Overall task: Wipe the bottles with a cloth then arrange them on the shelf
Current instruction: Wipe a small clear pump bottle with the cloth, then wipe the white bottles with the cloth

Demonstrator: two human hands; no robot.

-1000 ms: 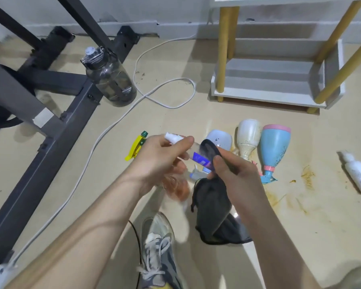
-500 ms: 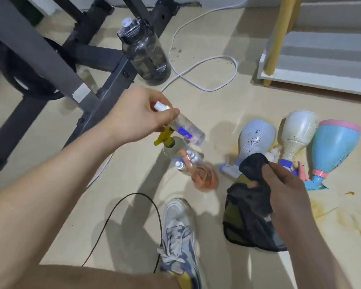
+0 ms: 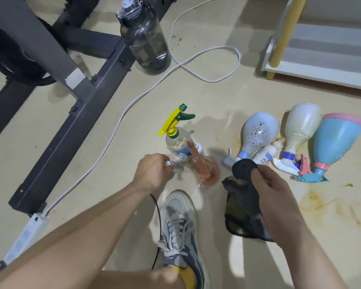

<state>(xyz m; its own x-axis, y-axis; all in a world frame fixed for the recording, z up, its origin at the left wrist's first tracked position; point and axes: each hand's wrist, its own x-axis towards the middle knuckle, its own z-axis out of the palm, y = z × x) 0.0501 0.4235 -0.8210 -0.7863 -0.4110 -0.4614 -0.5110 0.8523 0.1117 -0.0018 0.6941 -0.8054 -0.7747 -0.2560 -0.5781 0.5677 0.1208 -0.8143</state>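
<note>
Our left hand has dropped from mid-air to just above the floor, bringing the small bottle down beside the orange bottle. Its fingers are curled round the white cap. The small bottle is blurred, so we cannot read its label. Our right hand has stayed clenched on the dark cloth, which hangs below it. Behind the orange bottle, the yellow sprayer stands upright. Further right lie the lilac sprayer, the cream sprayer and the blue sprayer. A white bottle between the first two bears blue print too small to read. The shelf stands at the floor's far right.
</note>
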